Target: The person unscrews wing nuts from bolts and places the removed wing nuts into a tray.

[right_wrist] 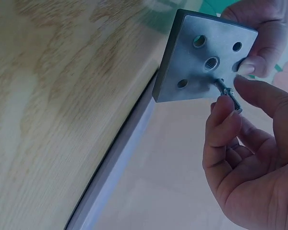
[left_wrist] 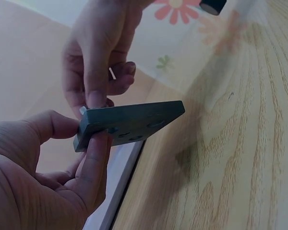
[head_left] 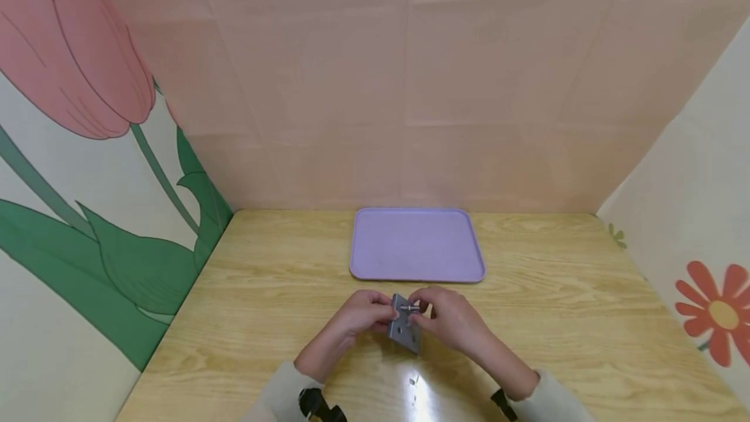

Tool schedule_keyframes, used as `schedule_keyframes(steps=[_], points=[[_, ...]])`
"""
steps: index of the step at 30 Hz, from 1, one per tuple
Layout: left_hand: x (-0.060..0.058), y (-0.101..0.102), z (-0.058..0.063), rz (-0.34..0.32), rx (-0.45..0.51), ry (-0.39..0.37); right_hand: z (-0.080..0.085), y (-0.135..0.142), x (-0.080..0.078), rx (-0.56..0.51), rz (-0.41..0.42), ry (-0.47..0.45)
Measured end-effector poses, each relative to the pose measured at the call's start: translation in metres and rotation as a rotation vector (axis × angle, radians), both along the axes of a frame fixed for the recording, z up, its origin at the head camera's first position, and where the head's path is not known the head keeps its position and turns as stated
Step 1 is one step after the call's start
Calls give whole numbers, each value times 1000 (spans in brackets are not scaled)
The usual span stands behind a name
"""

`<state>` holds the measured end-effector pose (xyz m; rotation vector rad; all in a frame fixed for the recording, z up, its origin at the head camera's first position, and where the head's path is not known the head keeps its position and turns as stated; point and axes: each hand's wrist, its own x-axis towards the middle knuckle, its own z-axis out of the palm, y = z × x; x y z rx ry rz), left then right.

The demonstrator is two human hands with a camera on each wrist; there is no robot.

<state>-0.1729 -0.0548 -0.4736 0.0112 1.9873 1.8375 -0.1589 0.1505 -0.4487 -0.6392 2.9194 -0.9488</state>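
A small grey metal plate (head_left: 403, 334) with several round holes is held tilted above the table, in front of the tray. My left hand (head_left: 364, 311) pinches one end of it between thumb and fingers. In the right wrist view, the plate's face (right_wrist: 194, 60) shows a threaded hole in the middle and smaller holes around it. A thin metal screw (right_wrist: 229, 95) stands out from that face, its tip at a hole near the edge. Fingers and thumb of my right hand (head_left: 448, 318) pinch the screw. The left wrist view shows the plate (left_wrist: 139, 112) nearly edge-on.
Behind the hands, a flat purple tray (head_left: 416, 243) lies near the back of the wood-grain table (head_left: 281, 266). A small dark bit (head_left: 413, 381) lies near the front, beside a bright reflection. A pink backdrop and flower-patterned sides enclose the table.
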Motion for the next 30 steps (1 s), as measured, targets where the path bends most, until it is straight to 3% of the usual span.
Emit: schedule_keyframes(steps=[7,12,21,30], points=[[0,1,-1,5,-7,4,2,0,-2,-46,-82,-60],[0,2,0,8,-6,4,-1,3,-6,-116,-151,-242],[0,3,1,6,-29,5,-8,6,-10,-175,-157,-389],[0,2,3,-36,10,22,-8,5,-8,-186,-148,-456]])
